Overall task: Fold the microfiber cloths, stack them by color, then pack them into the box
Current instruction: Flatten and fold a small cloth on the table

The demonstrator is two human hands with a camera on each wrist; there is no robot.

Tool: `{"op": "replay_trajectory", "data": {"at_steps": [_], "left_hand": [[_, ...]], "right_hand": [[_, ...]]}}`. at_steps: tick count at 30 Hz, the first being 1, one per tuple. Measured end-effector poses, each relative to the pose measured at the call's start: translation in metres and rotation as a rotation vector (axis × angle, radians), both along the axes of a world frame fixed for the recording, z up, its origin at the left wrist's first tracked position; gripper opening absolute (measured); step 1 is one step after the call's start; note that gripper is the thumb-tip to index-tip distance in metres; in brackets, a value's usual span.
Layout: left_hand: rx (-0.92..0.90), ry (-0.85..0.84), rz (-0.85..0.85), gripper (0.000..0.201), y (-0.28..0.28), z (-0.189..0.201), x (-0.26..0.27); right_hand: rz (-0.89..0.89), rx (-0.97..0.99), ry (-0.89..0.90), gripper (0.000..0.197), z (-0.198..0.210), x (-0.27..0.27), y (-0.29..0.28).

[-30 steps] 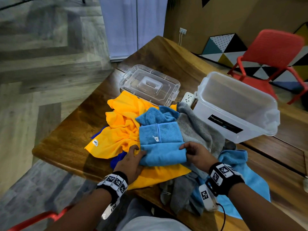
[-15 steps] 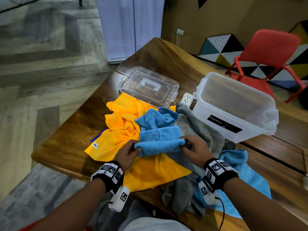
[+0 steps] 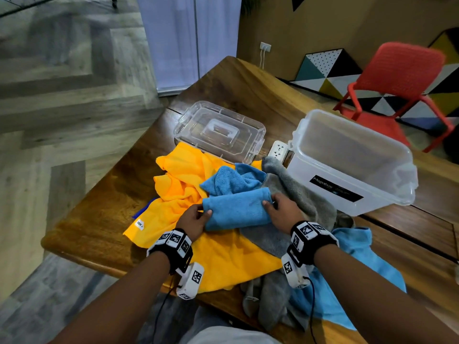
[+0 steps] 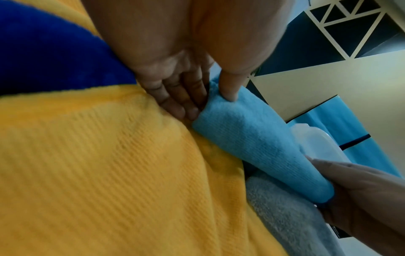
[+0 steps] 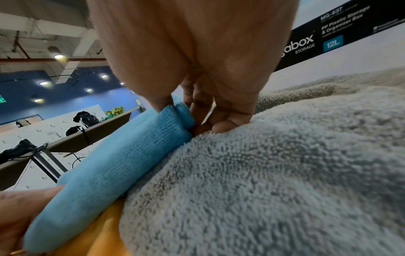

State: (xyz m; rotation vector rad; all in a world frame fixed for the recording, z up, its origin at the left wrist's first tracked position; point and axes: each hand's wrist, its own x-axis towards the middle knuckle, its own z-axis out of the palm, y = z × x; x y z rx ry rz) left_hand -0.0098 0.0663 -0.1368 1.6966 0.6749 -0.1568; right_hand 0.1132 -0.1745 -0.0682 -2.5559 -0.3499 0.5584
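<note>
Two hands at the ends of one folded light-blue cloth (image 3: pixel 237 209), lying across the pile at the near middle of the wooden table (image 3: pixel 99 214). Left hand (image 3: pixel 192 220) pinching the left end: thumb on top, straight fingers (image 4: pixel 186 104) tucked beneath, against the yellow cloth (image 3: pixel 178 184). Right hand (image 3: pixel 283 212) pinching the right end likewise, thumb over the fold, fingers (image 5: pixel 228 121) curled under and pressing into the grey cloth (image 3: pixel 298 194). Both grips narrow, closed on fabric only.

Left of the pile, a dark-blue cloth (image 3: pixel 142 209) peeking from under the yellow one. Behind, a crumpled second light-blue cloth (image 3: pixel 231 178); farther back, the clear lid (image 3: pixel 218 131). Right of it, a white power strip (image 3: pixel 279 148), then the open clear box (image 3: pixel 352 167), standing just beyond the grey cloth. Near right, another light-blue cloth (image 3: pixel 357 264) hanging over the table edge.

Compared with half a second ago: folded once more, near edge carried over to the far side, seam and tag now hidden, bundle shorter and thicker; both hands shifted slightly farther from the body.
</note>
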Motion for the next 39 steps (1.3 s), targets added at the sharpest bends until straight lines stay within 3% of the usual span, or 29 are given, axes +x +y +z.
{"op": "replay_trajectory", "data": {"at_steps": [3,5,11,15,21,29,36,39], "left_hand": [[0.240,0.097,-0.035,0.039,-0.005,0.001,0.012],[0.298,0.142,-0.059,0.036,-0.007,-0.001,0.017],[0.195,0.146,0.014,0.032,-0.010,-0.003,0.025],[0.100,0.092,0.102,0.026,-0.010,0.009,0.026],[0.066,-0.022,0.130,0.051,-0.021,0.033,0.029],[0.285,-0.206,-0.087,0.039,-0.066,0.046,0.046],[0.380,-0.318,-0.389,0.031,-0.135,0.057,0.078],[0.382,-0.356,-0.584,0.027,-0.168,0.059,0.090]], "right_hand": [[-0.004,-0.056,0.007,0.025,-0.004,0.002,0.004],[-0.029,-0.041,0.058,0.029,-0.005,0.001,0.007],[-0.118,0.155,0.190,0.048,-0.007,0.003,0.008],[-0.160,0.298,0.205,0.046,-0.008,0.006,0.004],[-0.200,0.429,0.241,0.037,-0.010,-0.001,-0.003],[-0.365,0.510,0.148,0.032,0.002,-0.006,-0.060],[-0.518,0.412,0.014,0.010,0.001,-0.025,-0.142],[-0.597,0.322,-0.040,0.016,-0.004,-0.033,-0.178]]}}
